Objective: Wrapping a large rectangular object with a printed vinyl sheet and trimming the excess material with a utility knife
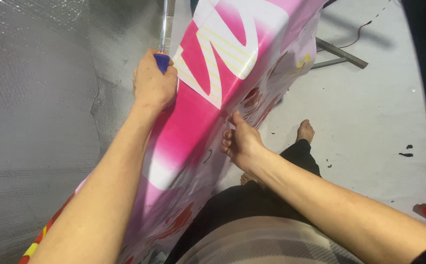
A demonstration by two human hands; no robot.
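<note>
Head camera looks down on a long package wrapped in glossy pink-and-white printed plastic film [208, 112], slanting across the lap. The left hand [153, 85] is clenched round a blue-handled metal tool [164, 36] at its upper edge; the right hand [241, 142] presses its side, fingers curled. A slip could tear the film or nick that bracing hand. Bubble wrap [37, 122] lies left, grey floor [369, 107] right.
</note>
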